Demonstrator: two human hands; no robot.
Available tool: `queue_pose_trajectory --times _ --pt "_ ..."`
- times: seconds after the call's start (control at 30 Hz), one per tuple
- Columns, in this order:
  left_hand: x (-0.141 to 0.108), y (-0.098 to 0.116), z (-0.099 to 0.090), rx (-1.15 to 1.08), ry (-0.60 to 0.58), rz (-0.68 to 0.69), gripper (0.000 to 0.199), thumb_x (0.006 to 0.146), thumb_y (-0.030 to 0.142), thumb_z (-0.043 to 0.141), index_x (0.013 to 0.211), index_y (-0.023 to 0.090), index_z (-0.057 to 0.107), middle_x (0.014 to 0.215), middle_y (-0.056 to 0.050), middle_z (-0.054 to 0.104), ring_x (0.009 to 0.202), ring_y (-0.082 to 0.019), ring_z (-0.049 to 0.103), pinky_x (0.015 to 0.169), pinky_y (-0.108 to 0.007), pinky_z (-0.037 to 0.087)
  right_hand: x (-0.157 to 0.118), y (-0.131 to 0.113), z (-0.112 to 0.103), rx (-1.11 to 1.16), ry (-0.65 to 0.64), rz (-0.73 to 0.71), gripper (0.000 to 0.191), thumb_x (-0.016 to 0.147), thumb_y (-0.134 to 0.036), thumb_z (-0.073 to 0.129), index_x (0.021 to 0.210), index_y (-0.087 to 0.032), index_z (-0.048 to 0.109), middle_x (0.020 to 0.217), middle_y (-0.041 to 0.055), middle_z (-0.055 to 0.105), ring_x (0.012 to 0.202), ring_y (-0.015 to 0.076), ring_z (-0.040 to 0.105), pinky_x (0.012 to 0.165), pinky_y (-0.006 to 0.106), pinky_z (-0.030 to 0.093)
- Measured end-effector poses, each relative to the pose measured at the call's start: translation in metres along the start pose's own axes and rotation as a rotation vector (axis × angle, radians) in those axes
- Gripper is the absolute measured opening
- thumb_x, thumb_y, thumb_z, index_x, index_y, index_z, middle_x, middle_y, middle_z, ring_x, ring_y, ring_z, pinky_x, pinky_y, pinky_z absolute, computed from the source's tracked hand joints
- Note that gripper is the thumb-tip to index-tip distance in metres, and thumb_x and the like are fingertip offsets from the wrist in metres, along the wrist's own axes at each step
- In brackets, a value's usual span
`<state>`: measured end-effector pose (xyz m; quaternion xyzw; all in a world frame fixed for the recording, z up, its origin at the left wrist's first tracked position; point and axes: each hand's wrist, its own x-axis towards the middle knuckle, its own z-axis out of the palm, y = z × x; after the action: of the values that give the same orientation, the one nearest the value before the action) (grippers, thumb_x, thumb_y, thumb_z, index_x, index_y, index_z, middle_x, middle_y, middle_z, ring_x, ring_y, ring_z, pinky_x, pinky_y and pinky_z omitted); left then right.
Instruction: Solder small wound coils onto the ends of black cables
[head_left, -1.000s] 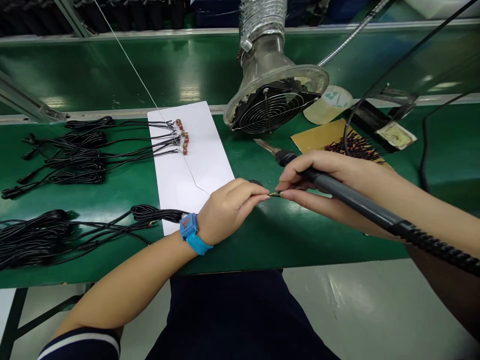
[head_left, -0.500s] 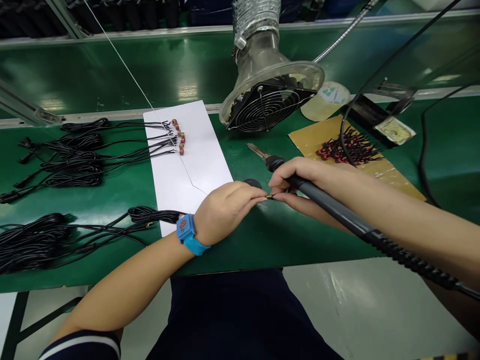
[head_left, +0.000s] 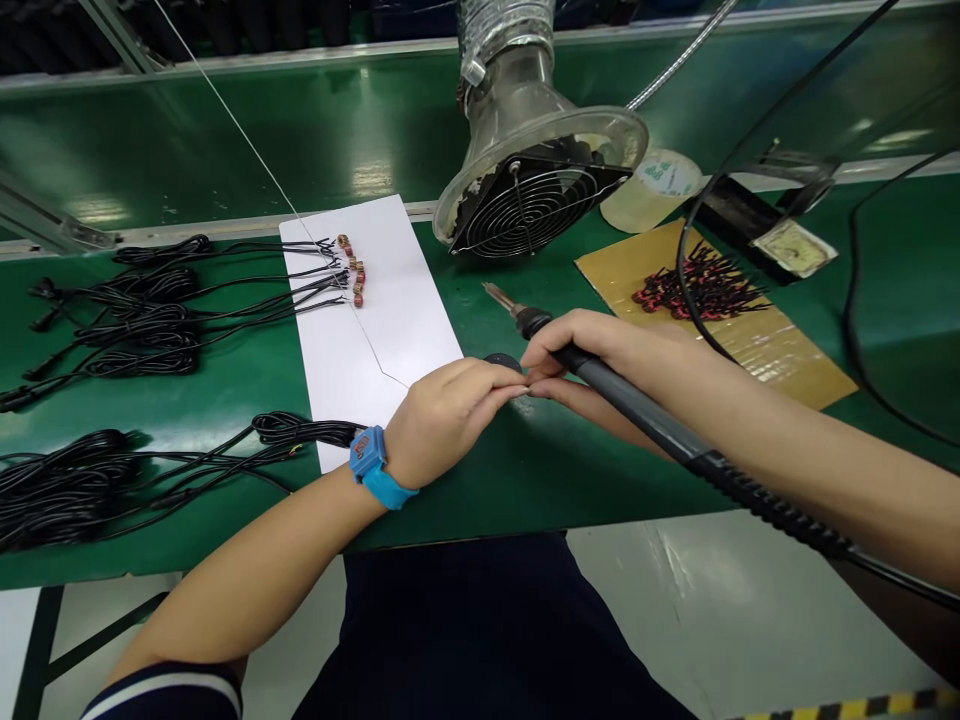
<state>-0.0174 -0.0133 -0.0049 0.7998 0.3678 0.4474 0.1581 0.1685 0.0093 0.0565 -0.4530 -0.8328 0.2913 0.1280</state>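
Observation:
In my right hand a soldering iron is gripped, its bare metal tip pointing up and left above the green bench. My left hand, with a blue watch at its wrist, is closed in a pinch. Its fingertips meet those of my right hand, and whatever lies between them is hidden. A thin wire comes down from the upper left and passes behind my left hand. Just behind the fingertips is a dark round object. A black cable bundle reaches to my left wrist.
White paper carries cable ends beside several small copper-wound coils. More coiled black cables lie left. A fume extractor fan hangs behind the iron. Right are a tape roll, a brown sheet and black-red pieces.
Both hands' fingertips have come together, covering a small dark and yellowish piece seen between them before. My right hand and the iron have shifted slightly left.

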Motion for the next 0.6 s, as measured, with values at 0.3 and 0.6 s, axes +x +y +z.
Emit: queue_pose_trajectory --times 0.3,0.6 --pt "0.003 0.001 -0.001 -0.203 0.022 -0.249 0.006 0.083 0.017 0.061 0.086 0.016 0.066 0.084 -0.001 0.072 0.077 -0.01 0.066 0.069 -0.017 0.052 0.001 0.008 0.003 0.34 0.091 0.109 0.028 0.078 -0.041 0.061 0.095 -0.022 0.05 0.083 0.0025 0.067 0.072 0.0175 0.065 0.065 0.03 0.053" --pt "0.0 -0.001 0.001 -0.084 0.028 -0.122 0.007 0.083 0.017 0.061 0.088 0.015 0.066 0.081 -0.002 0.071 0.074 -0.009 0.065 0.069 -0.018 0.052 0.008 0.009 0.007 0.276 0.04 0.094 0.028 0.072 -0.033 0.063 0.094 -0.021 0.049 0.077 -0.0002 0.064 0.071 0.017 0.063 0.067 0.03 0.05"
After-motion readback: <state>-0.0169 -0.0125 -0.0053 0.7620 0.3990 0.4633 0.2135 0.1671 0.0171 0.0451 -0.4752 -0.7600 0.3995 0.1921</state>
